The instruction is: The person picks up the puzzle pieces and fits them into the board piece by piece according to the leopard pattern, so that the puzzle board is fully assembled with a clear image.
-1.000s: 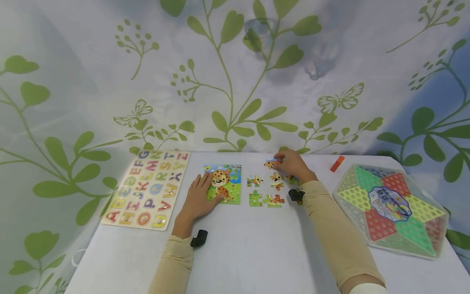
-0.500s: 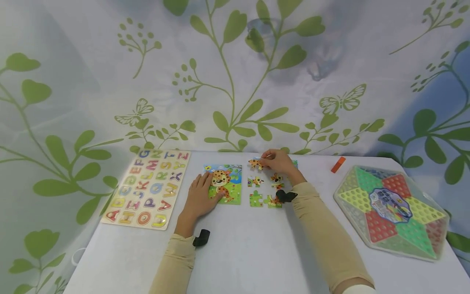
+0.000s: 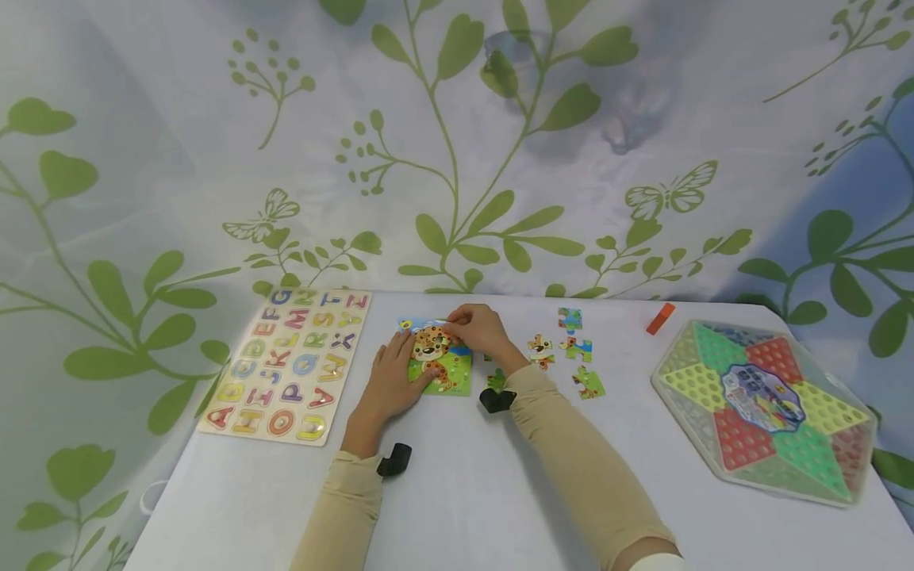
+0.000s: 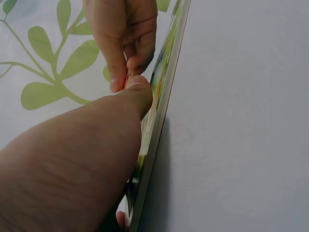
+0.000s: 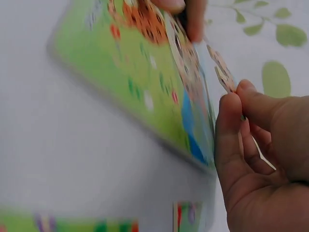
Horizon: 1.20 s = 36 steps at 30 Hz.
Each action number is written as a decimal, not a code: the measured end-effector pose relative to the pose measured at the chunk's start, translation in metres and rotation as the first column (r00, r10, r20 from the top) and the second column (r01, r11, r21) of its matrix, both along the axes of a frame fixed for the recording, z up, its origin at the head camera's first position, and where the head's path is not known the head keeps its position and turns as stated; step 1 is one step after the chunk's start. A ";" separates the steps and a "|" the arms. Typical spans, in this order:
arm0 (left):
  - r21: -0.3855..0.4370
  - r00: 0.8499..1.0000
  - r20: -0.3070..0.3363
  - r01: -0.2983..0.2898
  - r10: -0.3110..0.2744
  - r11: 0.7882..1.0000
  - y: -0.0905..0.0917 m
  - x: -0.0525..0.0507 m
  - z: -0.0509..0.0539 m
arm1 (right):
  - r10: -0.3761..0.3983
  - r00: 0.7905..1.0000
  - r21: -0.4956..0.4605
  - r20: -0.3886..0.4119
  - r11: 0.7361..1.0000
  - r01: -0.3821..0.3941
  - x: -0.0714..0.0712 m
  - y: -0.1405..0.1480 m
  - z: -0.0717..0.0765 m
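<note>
A leopard picture board [image 3: 457, 379] lies on the white table. My left hand [image 3: 389, 387] rests on its left side, fingers extended and thumb over the lower part. My right hand [image 3: 484, 331] is over the board's upper right. In the right wrist view, its thumb and finger pinch a spotted jigsaw piece [image 5: 223, 73] just above the board. Right of the board lie loose jigsaw pieces: a face piece [image 3: 540, 350], a blue piece [image 3: 570, 319] and a green piece [image 3: 589, 382]. Others are partly hidden under my right wrist.
A wooden alphabet board [image 3: 286, 369] lies at the left. A hexagonal Chinese checkers box [image 3: 762, 408] is at the right, with a small red-orange block [image 3: 660, 319] near its top corner. A leaf-patterned cloth [image 3: 457, 159] rises behind the table.
My right hand has moved left with the spotted jigsaw piece, from above the loose pieces to over the board. My left hand has stayed on the board.
</note>
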<state>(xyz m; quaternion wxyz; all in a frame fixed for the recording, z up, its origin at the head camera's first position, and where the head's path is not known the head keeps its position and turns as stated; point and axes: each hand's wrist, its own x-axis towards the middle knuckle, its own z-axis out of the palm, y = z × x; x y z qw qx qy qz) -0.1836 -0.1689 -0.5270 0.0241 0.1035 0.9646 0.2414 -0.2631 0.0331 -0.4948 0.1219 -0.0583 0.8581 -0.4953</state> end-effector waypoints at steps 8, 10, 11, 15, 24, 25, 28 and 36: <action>0.006 1.000 -0.031 -0.001 0.001 1.000 -0.001 0.001 0.000 | -0.034 0.996 0.121 -0.077 0.992 0.043 -0.004 -0.023 -0.011; 0.011 0.999 -0.053 0.009 -0.008 1.000 0.000 0.002 -0.001 | -0.040 0.995 0.131 -0.086 0.990 0.051 -0.004 -0.025 -0.012; 0.011 0.998 -0.064 0.015 -0.014 1.000 0.000 0.003 -0.001 | -0.040 0.995 0.139 -0.090 0.989 0.053 -0.003 -0.026 -0.013; -0.011 0.996 -0.082 0.032 -0.033 0.999 0.001 0.004 -0.003 | -0.035 0.993 0.182 -0.113 0.982 0.055 -0.002 -0.030 -0.014; -0.057 0.998 -0.049 0.033 -0.036 0.998 0.001 0.001 -0.003 | 0.046 0.984 0.301 -0.174 0.954 0.008 -0.002 -0.034 -0.004; -0.059 0.998 -0.044 0.030 -0.033 0.998 0.001 0.001 -0.003 | 0.058 0.982 0.318 -0.182 0.948 0.003 -0.002 -0.034 -0.003; -0.053 0.999 -0.045 0.025 -0.027 0.998 0.002 0.001 -0.002 | 0.092 0.975 0.367 -0.200 0.930 -0.012 -0.001 -0.033 0.000; -0.055 0.998 -0.060 0.016 -0.019 0.998 0.005 0.002 0.000 | 0.120 0.976 0.279 -0.183 0.958 -0.065 0.002 -0.016 0.000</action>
